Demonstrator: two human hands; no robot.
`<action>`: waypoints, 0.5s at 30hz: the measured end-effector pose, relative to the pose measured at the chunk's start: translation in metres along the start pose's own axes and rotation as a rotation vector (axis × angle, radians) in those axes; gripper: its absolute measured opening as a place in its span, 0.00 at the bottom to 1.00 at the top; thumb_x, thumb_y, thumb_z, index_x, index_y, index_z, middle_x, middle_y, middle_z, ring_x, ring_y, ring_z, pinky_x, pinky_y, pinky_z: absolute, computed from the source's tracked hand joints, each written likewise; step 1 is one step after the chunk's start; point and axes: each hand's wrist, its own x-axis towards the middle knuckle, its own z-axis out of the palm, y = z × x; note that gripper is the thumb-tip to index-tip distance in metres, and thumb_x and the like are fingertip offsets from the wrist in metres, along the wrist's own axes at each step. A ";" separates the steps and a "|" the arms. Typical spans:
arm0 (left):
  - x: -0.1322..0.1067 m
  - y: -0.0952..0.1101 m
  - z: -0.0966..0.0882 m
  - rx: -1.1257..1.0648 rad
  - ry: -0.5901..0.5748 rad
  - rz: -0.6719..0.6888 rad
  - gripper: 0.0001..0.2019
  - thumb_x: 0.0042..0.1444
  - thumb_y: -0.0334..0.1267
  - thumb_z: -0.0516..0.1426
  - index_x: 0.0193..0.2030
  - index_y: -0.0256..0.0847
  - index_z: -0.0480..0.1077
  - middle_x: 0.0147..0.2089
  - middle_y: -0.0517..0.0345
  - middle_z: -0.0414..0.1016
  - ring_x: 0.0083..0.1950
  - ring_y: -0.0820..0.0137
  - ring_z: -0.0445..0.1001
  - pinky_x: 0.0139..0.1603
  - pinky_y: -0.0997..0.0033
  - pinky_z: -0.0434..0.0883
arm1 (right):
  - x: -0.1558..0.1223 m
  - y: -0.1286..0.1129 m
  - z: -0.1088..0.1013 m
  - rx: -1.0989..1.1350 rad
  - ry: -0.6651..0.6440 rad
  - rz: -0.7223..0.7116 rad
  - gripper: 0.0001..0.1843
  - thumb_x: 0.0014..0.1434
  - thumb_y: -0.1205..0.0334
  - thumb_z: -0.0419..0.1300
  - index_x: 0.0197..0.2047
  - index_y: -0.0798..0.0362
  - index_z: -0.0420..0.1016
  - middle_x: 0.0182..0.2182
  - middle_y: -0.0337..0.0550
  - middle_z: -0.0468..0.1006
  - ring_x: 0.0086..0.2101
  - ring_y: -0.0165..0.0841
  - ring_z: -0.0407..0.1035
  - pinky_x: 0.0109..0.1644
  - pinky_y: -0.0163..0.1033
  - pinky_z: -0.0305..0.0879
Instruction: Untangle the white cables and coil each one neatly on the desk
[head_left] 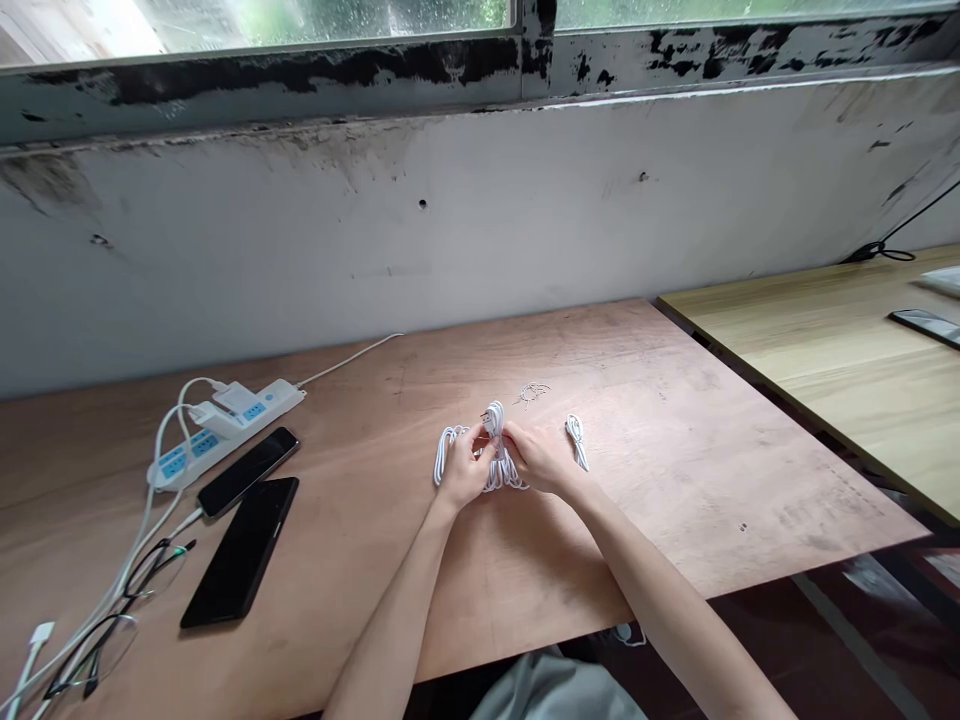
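Between my two hands a bundled white cable (493, 418) stands up, its coils gathered at the middle. My left hand (466, 466) pinches it from the left side, thumb and fingers closed. From the right, my right hand (534, 456) has its fingertips closed at the bundle's waist; what exactly they pinch is too small to make out. More white cable loops (445, 450) show left of and beneath my hands. A separate bundled white cable (576, 440) lies just right of my right hand. Behind the hands sits a small pile of thin wire ties (532, 392).
At the left lie a white power strip (232, 430) with plugged-in chargers, two black phones (240, 552) (249, 470), eyeglasses (97, 630) and trailing white cords. A wall with a window borders the table's back. A lighter table (832, 340) adjoins at right.
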 end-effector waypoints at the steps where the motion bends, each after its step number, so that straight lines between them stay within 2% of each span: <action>1: 0.000 0.001 0.000 0.011 -0.004 0.008 0.13 0.55 0.42 0.53 0.40 0.36 0.70 0.41 0.50 0.76 0.41 0.67 0.74 0.41 0.73 0.71 | 0.001 -0.001 -0.001 0.073 0.018 0.013 0.07 0.60 0.68 0.45 0.33 0.54 0.63 0.25 0.40 0.68 0.23 0.29 0.57 0.28 0.34 0.46; 5: -0.002 0.004 -0.002 0.167 0.001 0.067 0.12 0.57 0.44 0.52 0.38 0.38 0.69 0.36 0.54 0.75 0.37 0.70 0.73 0.35 0.76 0.69 | 0.003 -0.002 -0.004 0.464 0.042 0.132 0.12 0.58 0.62 0.49 0.24 0.54 0.60 0.19 0.36 0.62 0.21 0.25 0.54 0.26 0.33 0.46; 7: -0.003 0.006 -0.003 0.279 0.014 0.133 0.11 0.58 0.43 0.51 0.37 0.40 0.69 0.35 0.55 0.74 0.36 0.70 0.72 0.35 0.76 0.68 | 0.004 0.001 -0.004 0.741 -0.023 0.213 0.14 0.56 0.58 0.51 0.22 0.54 0.58 0.17 0.33 0.57 0.19 0.24 0.50 0.23 0.32 0.45; 10: -0.005 0.008 -0.004 0.417 0.022 0.270 0.10 0.59 0.41 0.49 0.40 0.41 0.69 0.38 0.54 0.74 0.39 0.69 0.72 0.40 0.73 0.67 | 0.005 0.008 -0.004 1.139 -0.192 0.307 0.14 0.53 0.57 0.53 0.21 0.53 0.54 0.15 0.30 0.52 0.16 0.21 0.43 0.19 0.31 0.40; 13: -0.007 0.010 -0.005 0.487 0.029 0.338 0.11 0.60 0.39 0.48 0.42 0.42 0.69 0.41 0.52 0.73 0.43 0.68 0.71 0.44 0.71 0.66 | 0.007 0.010 -0.006 1.327 -0.380 0.371 0.16 0.52 0.57 0.52 0.19 0.51 0.50 0.13 0.28 0.47 0.14 0.21 0.38 0.17 0.32 0.36; 15: -0.007 0.010 -0.004 0.455 0.054 0.305 0.11 0.59 0.40 0.48 0.41 0.42 0.69 0.40 0.53 0.73 0.42 0.68 0.71 0.44 0.71 0.66 | 0.008 0.009 -0.007 1.326 -0.377 0.369 0.16 0.53 0.56 0.51 0.19 0.51 0.51 0.13 0.28 0.48 0.14 0.21 0.38 0.17 0.32 0.37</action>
